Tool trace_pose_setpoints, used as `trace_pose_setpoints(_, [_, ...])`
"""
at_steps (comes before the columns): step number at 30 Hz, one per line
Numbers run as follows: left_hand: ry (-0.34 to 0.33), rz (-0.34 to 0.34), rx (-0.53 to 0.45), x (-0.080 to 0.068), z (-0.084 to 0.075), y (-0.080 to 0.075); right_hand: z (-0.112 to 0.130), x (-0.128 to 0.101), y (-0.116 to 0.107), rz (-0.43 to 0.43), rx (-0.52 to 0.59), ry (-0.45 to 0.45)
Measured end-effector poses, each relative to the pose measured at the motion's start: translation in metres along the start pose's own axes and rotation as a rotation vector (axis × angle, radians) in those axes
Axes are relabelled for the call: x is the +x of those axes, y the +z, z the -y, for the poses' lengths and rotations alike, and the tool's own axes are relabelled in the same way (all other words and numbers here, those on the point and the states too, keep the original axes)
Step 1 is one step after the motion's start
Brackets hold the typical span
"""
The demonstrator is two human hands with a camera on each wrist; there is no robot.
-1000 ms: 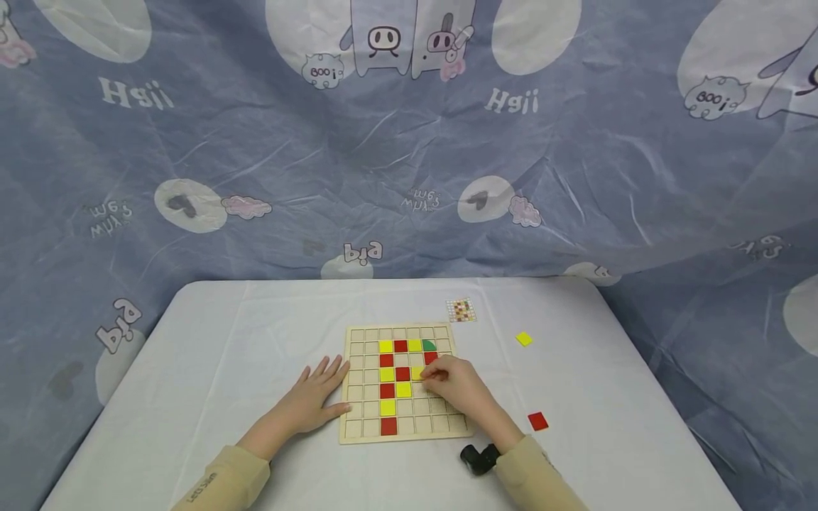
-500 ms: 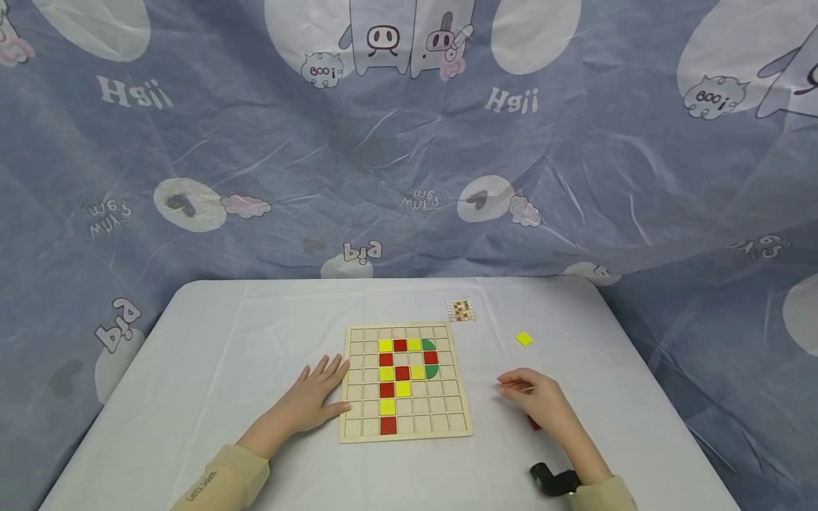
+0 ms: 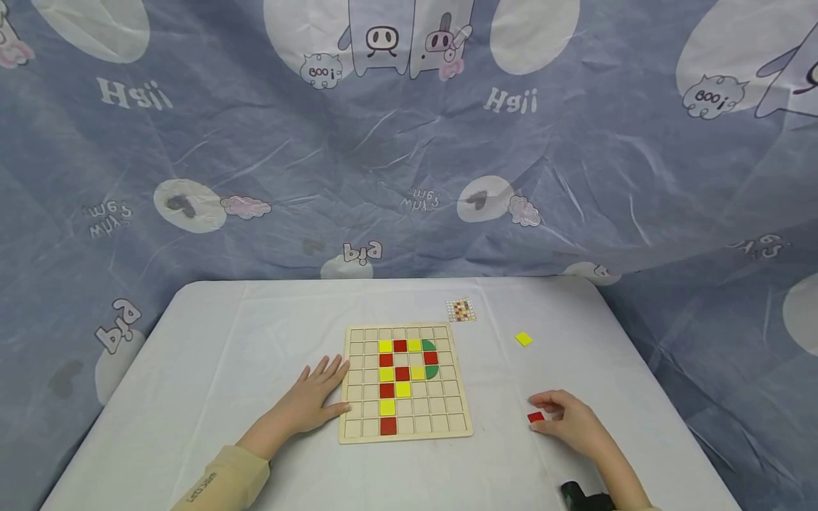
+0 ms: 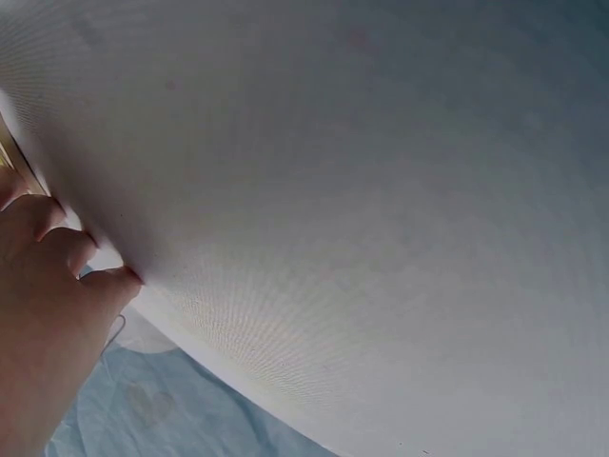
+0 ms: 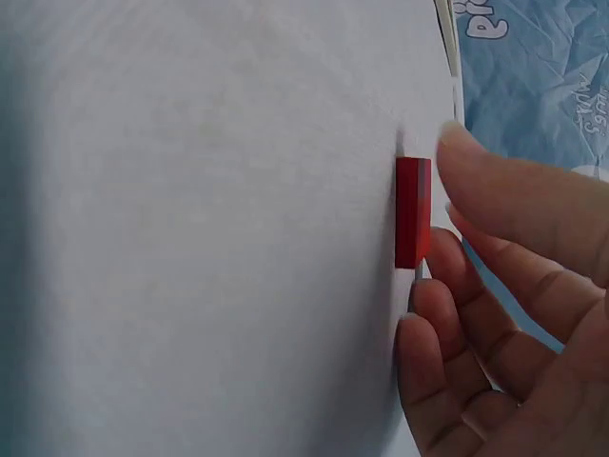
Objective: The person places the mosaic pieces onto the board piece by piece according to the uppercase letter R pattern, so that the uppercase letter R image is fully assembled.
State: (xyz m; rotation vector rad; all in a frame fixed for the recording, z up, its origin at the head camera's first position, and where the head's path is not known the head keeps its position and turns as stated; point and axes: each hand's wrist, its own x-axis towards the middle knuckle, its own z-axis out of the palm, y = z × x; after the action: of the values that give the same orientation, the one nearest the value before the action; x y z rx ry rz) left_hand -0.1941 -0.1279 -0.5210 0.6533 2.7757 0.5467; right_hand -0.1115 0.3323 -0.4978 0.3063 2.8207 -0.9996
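Observation:
A light wooden grid board (image 3: 447, 424) lies on the table. Red and yellow square tiles and two green quarter-round tiles sit in some of its cells. My left hand (image 3: 313, 403) rests spread beside the board's left edge, its thumb and fingertips touching that edge. Right of the board, my right hand (image 3: 569, 424) is at a loose red square tile (image 3: 535, 417), thumb on its near side and fingers on its far side. In the right wrist view the red tile (image 5: 411, 211) lies on the tabletop, with a small gap between it and the thumb (image 5: 476, 167).
A yellow square tile (image 3: 524, 339) lies at the right, beyond the right hand. Behind the board's right corner is a small printed pattern card (image 3: 461, 309). The white tabletop (image 3: 268, 326) ends against a blue printed cloth (image 3: 409, 227). A black device (image 3: 583, 499) sits under the right wrist.
My right hand has left the board, moving right and toward me to the red tile. A second green quarter-round tile now shows in the board where that hand was. The left hand stayed still.

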Motion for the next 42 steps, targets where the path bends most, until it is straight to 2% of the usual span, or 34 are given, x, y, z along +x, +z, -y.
trace_pose_setpoints(12, [-0.012, 0.0, 0.014, 0.001, -0.001, 0.001, -0.006, -0.001, 0.003, 0.019, -0.028, 0.021])
trace_pose_setpoints(20, [-0.011, 0.002, 0.007, 0.001, 0.0, 0.001, 0.001, 0.003, 0.009, -0.015, -0.02, -0.003])
trace_pose_setpoints(25, [-0.01, 0.001, 0.006, 0.001, 0.0, 0.002, 0.018, 0.007, 0.018, -0.042, 0.015, -0.024])
trace_pose_setpoints(29, [-0.014, -0.001, 0.006, 0.001, 0.0, 0.002, 0.041, 0.013, 0.03, -0.056, 0.089, -0.052])
trace_pose_setpoints(35, [-0.017, -0.001, 0.001, 0.001, 0.0, 0.001, 0.078, 0.018, 0.051, -0.002, 0.221, -0.15])
trace_pose_setpoints(42, [-0.021, 0.0, 0.002, 0.001, 0.0, 0.001, 0.112, 0.021, 0.076, 0.059, 0.256, -0.261])
